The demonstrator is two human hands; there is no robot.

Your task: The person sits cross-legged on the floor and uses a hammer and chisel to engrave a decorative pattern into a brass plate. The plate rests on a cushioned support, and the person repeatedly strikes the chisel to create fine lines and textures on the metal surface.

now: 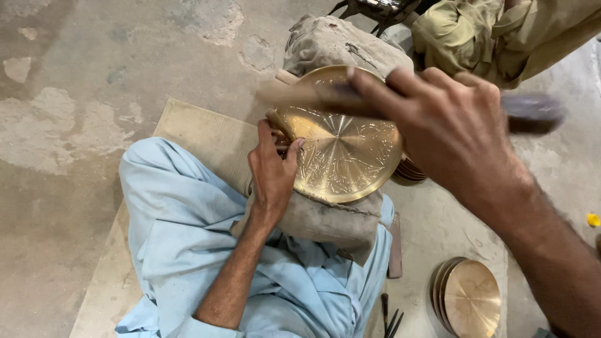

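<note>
The brass plate (341, 147) lies at centre on a grey cloth pad (325, 222) over the lap; the left hand (272, 172), at its 9 o'clock edge, pinches a small chisel (280, 125) against it; the right hand (454, 131), at 3 o'clock, is curled round a blurred hammer (529, 112); more plates (469, 300) are stacked at 5 o'clock on the floor (81, 62).

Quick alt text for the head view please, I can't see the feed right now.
Seen from above, the left hand holds a thin tool against a round brass plate resting on a grey cloth pad over the lap, while the right hand swings a blurred hammer above it. A stack of brass plates sits on the concrete floor at lower right.
</note>
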